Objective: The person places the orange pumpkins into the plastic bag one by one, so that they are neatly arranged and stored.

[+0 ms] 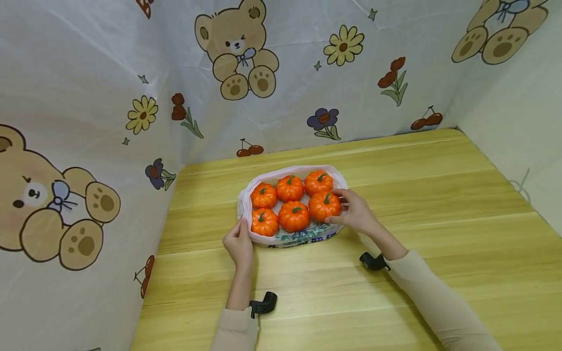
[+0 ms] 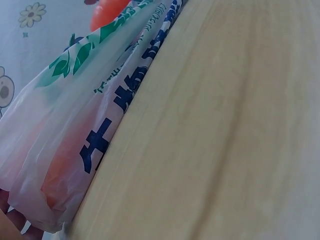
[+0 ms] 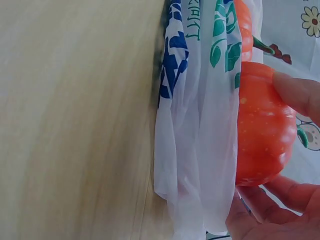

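Note:
A white plastic bag (image 1: 286, 239) with green and blue print lies spread open on the table, several small orange pumpkins (image 1: 294, 216) with green stems sitting in two rows inside it. My right hand (image 1: 357, 212) grips the front-right pumpkin (image 1: 324, 206), thumb on one side and fingers on the other. In the right wrist view that pumpkin (image 3: 265, 125) stands partly above the bag's edge (image 3: 215, 150). At the left end of the bag, my left hand (image 1: 240, 245) pinches its rim. The left wrist view shows only some fingers (image 2: 15, 220) at the plastic (image 2: 55, 150).
The wooden table (image 1: 421, 195) extends around the bag on all sides. Behind and to the left hangs a white curtain (image 1: 290, 83) with printed bears and flowers. A pale wall (image 1: 518, 122) borders the right side, and a black camera (image 1: 264, 304) sits on each wrist.

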Demonstrator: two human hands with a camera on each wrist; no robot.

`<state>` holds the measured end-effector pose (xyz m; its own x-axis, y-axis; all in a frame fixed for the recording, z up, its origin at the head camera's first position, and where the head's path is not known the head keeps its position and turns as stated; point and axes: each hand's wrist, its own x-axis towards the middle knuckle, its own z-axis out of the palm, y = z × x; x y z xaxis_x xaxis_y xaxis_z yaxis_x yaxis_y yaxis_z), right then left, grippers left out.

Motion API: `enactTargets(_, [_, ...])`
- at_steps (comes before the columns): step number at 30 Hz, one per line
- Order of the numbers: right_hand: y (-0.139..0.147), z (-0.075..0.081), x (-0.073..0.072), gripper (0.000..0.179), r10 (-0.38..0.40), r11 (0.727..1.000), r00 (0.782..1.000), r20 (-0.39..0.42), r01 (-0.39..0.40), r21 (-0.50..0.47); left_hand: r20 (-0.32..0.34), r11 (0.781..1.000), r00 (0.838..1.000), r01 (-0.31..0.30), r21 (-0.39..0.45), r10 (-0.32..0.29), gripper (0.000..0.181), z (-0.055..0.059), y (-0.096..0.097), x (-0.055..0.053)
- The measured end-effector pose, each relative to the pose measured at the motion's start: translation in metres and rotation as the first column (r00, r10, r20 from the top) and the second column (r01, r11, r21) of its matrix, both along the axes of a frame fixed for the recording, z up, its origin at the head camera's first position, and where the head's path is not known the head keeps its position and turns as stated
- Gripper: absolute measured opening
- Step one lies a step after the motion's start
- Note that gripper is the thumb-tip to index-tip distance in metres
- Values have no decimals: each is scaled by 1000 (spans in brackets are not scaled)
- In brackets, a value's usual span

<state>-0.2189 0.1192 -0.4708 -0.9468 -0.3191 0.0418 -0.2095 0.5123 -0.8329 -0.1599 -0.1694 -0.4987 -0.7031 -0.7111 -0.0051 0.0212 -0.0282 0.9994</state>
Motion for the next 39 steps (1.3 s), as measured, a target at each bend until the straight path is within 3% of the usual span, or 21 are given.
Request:
enactTargets(21, [-5, -10, -3, 79, -31, 994, 999, 16, 29, 108, -6, 1000, 1000, -2, -4, 2, 20, -5, -1, -3])
enactTargets(34, [-3, -3, -2, 85, -2, 989, 1000, 6, 1, 151, -19, 1000, 1000, 7, 22, -6, 22, -4, 0, 0])
enactTargets(39, [1, -1, 0, 90, 5, 991, 1000, 15, -7, 131, -53, 998, 998, 30, 49, -27, 24, -3, -2, 1])
